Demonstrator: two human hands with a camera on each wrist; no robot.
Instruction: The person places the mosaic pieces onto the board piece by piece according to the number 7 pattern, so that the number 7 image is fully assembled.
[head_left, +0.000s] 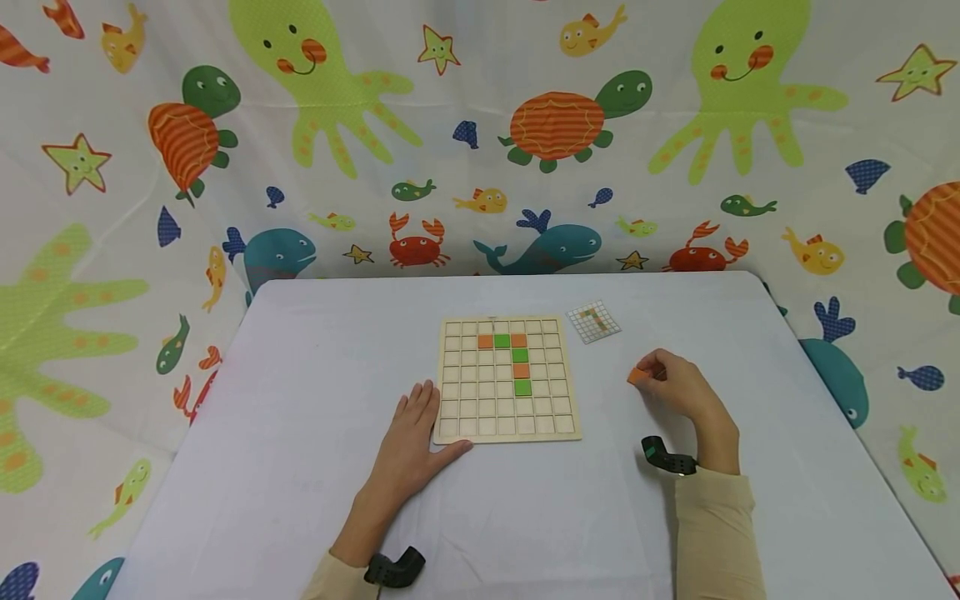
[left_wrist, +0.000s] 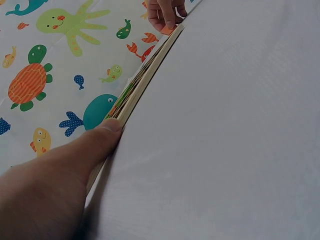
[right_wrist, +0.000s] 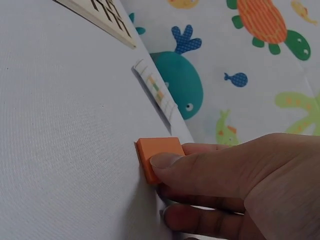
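Observation:
My right hand [head_left: 678, 385] pinches an orange square tile [right_wrist: 162, 150] between thumb and fingers, to the right of the wooden grid board [head_left: 480, 423]. The board's cells hold orange and green tiles: a short row near the top, then a column running down from the row's right end. Along the board's left edge lies my left hand [head_left: 408, 442], fingers straight, its thumb on the front left corner. In the left wrist view that thumb [left_wrist: 112, 125] touches the board's edge.
A small card [head_left: 594, 322] printed with a grid and coloured squares lies beyond the board's upper right corner. The table [head_left: 315, 375] has a white cover. Behind it hangs a cloth [head_left: 480, 75] with sea animals. Each wrist wears a black camera band [head_left: 667, 457].

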